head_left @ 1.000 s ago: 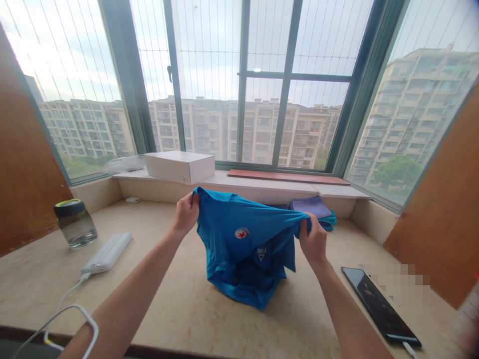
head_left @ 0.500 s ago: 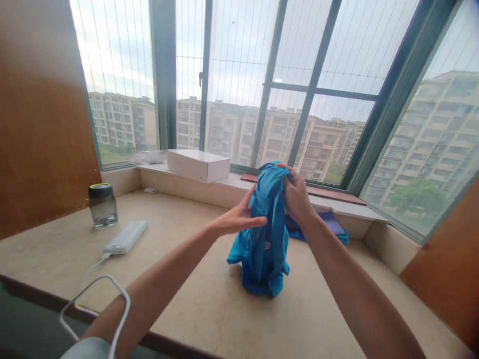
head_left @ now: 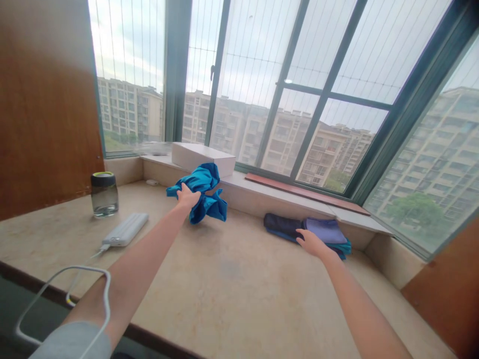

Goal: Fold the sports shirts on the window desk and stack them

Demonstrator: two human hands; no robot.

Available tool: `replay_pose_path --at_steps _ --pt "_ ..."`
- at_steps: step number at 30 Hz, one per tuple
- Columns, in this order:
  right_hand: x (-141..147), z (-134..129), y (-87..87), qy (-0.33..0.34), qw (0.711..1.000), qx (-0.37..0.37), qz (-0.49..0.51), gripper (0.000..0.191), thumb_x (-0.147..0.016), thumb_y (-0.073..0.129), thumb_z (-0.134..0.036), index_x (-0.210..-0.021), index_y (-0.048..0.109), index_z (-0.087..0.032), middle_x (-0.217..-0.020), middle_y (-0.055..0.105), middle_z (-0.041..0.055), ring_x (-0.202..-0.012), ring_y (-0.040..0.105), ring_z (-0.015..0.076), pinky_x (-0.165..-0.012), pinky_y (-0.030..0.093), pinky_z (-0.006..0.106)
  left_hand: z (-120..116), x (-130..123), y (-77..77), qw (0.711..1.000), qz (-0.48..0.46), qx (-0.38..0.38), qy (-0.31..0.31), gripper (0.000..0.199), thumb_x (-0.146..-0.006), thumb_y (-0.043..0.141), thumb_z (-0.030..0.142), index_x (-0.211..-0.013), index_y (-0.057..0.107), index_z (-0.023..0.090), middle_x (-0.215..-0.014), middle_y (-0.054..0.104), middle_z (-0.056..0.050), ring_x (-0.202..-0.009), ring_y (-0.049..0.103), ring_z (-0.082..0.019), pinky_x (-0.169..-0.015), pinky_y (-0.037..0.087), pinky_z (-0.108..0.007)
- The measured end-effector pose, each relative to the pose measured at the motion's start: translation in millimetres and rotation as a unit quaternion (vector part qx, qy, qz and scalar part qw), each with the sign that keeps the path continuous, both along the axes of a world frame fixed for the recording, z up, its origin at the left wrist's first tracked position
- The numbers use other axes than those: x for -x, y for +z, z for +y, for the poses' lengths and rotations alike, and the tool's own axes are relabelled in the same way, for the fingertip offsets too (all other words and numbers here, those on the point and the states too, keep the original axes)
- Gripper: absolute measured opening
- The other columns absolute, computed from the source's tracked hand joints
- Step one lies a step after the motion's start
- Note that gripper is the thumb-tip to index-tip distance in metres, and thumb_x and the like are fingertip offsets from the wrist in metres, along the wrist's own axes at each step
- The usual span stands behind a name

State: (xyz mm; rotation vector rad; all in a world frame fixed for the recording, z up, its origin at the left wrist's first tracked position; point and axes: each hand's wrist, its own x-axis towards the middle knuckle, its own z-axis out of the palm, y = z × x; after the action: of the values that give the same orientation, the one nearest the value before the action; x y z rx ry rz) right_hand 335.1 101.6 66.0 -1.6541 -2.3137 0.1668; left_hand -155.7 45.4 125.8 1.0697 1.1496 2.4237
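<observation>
Two bare hands reach across a pale stone surface (head_left: 232, 279) beneath a bay window, the left hand (head_left: 188, 197) pinching a crumpled blue garment (head_left: 202, 179) in a narrow grip in front of a white box (head_left: 204, 153). The right hand (head_left: 311, 243) reaches out well apart from it, its grip loose and holding nothing, fingers parted at the edge of a dark folded cloth (head_left: 282, 225) beside a purple folded cloth (head_left: 325, 232); whether it touches either is unclear. Gathered at one bunched spot, the blue garment could slip or set creases, its loose ends swinging free. Any farther swing toward the window ledge (head_left: 241, 180) might catch the box and nudge it. A careless brush of the right fingers could unsettle the neat folds. The likeliest snag is a white cable (head_left: 75, 268), which appears to loop across the left forearm and runs to a power bank (head_left: 125, 229): a sharp pull of the arm could drag that across the surface or unplug it.
</observation>
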Motion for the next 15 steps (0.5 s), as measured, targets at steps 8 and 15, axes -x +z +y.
replay_pose_path --at_steps 8,15 --pt "44 37 -48.8 -0.07 0.993 -0.036 -0.088 0.061 -0.091 0.048 -0.016 -0.151 0.043 -0.018 -0.161 0.036 0.0157 -0.148 0.034 0.0275 -0.117 0.031 0.046 -13 -91 -91.9 0.966 0.205 0.141 -0.063 0.008 -0.068 0.074 0.021 -0.074 0.069 0.021 -0.094 0.071 -0.009 -0.103 0.067 -0.032 -0.106 0.045 -0.053" --pt "58 43 -57.8 -0.106 0.99 -0.066 -0.066 0.047 -0.087 0.047 -0.011 -0.13 0.065 -0.021 -0.126 0.067 0.0189 -0.125 0.054 0.0329 -0.102 0.039 0.052 -38 -122 -134.1 0.878 0.454 0.125 -0.089 0.022 -0.089 0.054 0.015 -0.095 0.073 0.023 -0.114 0.071 -0.011 -0.112 0.065 -0.027 -0.104 0.048 -0.048"
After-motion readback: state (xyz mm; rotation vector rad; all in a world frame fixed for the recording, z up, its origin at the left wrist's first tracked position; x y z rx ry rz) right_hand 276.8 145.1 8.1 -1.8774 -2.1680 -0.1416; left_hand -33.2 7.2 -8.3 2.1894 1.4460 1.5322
